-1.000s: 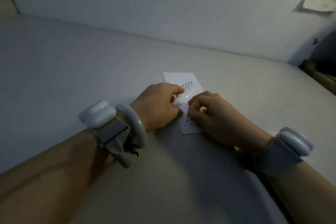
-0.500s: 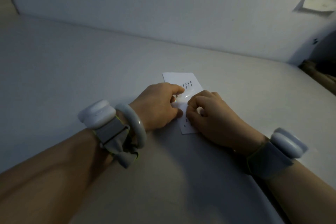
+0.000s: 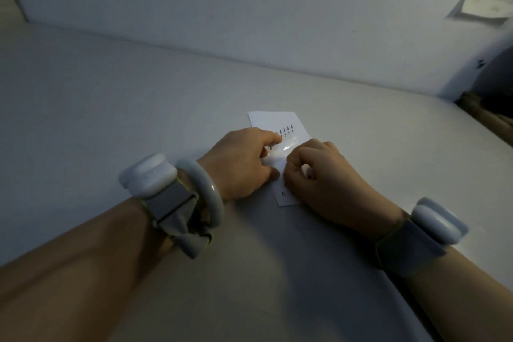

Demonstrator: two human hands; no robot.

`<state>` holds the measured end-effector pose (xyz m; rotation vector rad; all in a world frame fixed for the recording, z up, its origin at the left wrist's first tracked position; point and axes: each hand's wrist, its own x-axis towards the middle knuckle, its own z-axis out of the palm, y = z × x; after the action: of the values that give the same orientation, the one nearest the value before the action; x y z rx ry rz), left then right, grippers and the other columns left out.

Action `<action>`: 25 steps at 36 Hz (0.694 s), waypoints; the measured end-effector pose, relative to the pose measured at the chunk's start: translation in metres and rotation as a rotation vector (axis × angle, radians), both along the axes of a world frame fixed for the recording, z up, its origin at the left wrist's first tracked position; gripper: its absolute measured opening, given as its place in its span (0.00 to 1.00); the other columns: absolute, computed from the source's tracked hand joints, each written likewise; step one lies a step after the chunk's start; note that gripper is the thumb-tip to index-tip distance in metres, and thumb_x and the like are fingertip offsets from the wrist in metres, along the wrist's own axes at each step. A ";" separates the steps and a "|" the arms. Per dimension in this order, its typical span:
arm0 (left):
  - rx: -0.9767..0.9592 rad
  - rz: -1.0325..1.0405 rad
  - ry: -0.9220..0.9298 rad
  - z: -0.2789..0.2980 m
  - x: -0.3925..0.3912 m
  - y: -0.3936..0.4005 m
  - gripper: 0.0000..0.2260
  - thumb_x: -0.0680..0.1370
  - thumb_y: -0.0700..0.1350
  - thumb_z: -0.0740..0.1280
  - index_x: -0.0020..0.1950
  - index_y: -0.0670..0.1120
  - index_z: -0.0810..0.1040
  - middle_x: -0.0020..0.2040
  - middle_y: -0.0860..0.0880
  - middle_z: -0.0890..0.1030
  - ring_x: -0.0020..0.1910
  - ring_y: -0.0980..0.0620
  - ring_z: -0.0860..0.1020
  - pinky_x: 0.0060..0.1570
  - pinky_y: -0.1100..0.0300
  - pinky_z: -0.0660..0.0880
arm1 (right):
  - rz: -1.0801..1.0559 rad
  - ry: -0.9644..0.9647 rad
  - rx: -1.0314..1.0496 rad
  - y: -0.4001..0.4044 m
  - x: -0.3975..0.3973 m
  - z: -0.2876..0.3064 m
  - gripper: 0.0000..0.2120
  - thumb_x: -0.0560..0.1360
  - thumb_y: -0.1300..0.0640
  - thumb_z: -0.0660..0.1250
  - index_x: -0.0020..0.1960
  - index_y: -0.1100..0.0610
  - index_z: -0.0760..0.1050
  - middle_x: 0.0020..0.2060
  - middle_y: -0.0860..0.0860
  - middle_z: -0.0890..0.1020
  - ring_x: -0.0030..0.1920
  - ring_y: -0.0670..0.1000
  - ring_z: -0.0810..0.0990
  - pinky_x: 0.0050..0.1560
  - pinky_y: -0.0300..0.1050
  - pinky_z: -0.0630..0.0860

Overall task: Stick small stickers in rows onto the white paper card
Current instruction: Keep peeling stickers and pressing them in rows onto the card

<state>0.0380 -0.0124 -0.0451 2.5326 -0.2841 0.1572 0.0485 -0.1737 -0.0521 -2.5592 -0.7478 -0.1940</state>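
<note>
At frame centre, the white paper card [image 3: 273,121] lies flat on the pale grey table [image 3: 111,108]. The left hand [image 3: 238,164] presses it; the right hand [image 3: 322,180], fingers curled, perhaps pinches a sticker.

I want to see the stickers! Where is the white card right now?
In the head view, the white paper card lies flat on the table, centre-right, partly under the left hand and the right hand.
</note>
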 end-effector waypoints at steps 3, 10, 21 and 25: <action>0.005 0.000 -0.002 -0.001 0.000 0.000 0.28 0.72 0.46 0.71 0.70 0.51 0.67 0.63 0.50 0.75 0.56 0.54 0.75 0.52 0.68 0.64 | -0.022 0.046 0.017 0.001 -0.001 0.002 0.05 0.74 0.56 0.64 0.39 0.52 0.74 0.48 0.49 0.75 0.53 0.51 0.68 0.55 0.50 0.67; 0.002 -0.013 0.010 0.001 -0.001 0.001 0.28 0.72 0.46 0.71 0.71 0.51 0.67 0.65 0.51 0.74 0.58 0.55 0.74 0.54 0.68 0.64 | -0.222 0.191 -0.037 0.000 0.002 0.009 0.07 0.70 0.47 0.67 0.41 0.50 0.73 0.50 0.47 0.69 0.61 0.51 0.63 0.54 0.45 0.61; -0.021 -0.026 0.017 0.001 -0.003 0.001 0.28 0.73 0.46 0.70 0.71 0.49 0.66 0.66 0.50 0.73 0.58 0.55 0.74 0.56 0.66 0.66 | -0.273 0.201 -0.061 -0.003 0.004 0.009 0.09 0.72 0.44 0.64 0.42 0.50 0.72 0.52 0.46 0.68 0.59 0.51 0.64 0.53 0.46 0.58; -0.017 -0.021 0.021 0.002 -0.002 0.001 0.28 0.73 0.47 0.70 0.71 0.50 0.66 0.66 0.51 0.73 0.56 0.57 0.74 0.54 0.68 0.65 | -0.293 0.167 -0.110 -0.001 0.004 0.006 0.12 0.70 0.41 0.65 0.43 0.49 0.70 0.50 0.45 0.66 0.57 0.51 0.63 0.52 0.46 0.59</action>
<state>0.0355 -0.0116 -0.0435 2.5118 -0.2998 0.1246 0.0528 -0.1748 -0.0459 -2.7401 -0.3284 -0.0313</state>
